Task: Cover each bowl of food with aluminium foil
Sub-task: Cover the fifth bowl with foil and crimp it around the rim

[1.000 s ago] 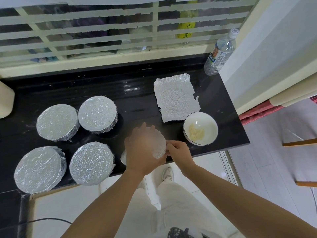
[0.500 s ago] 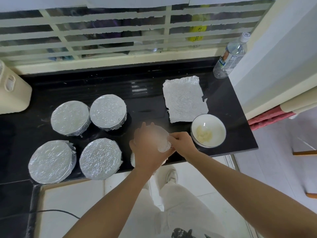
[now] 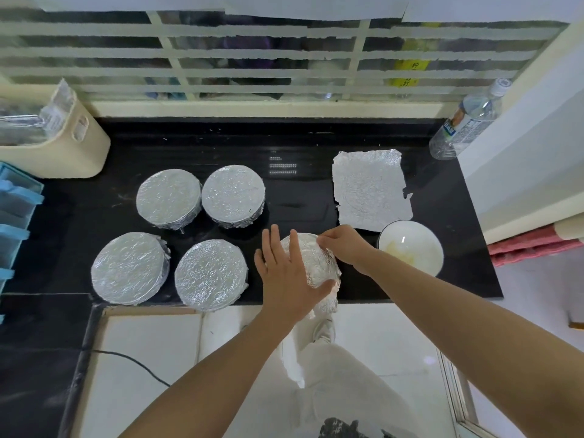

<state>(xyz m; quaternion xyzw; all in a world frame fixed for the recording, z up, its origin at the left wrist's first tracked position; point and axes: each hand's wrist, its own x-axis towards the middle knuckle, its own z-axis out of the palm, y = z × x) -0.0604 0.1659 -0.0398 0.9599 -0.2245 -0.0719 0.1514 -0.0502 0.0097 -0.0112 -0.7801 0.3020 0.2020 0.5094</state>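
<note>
We work at the front edge of the black counter (image 3: 300, 197), where the foil-wrapped bowl (image 3: 316, 259) sits between the covered group on one side and the open white bowl (image 3: 410, 248) on the other. Our left hand (image 3: 284, 273) lies flat on its top, fingers straight and spread, thumb reaching across the near side of the foil. Our right hand (image 3: 344, 245) is at the far right rim of the same bowl, fingertips curled in and pinching the foil edge there. To the left stand four finished bowls in two rows: the back left bowl (image 3: 169, 199), the back right bowl (image 3: 233, 196), the front left bowl (image 3: 129, 267) and the front right bowl (image 3: 211, 275), all tightly capped in foil. The open white bowl holds a little pale food and has no cover. Just behind it lies a loose foil sheet (image 3: 371, 189), crinkled and flat on the counter. A water bottle (image 3: 464, 121) stands in the far right corner, and a cream basket (image 3: 63, 137) sits at the far left.
</note>
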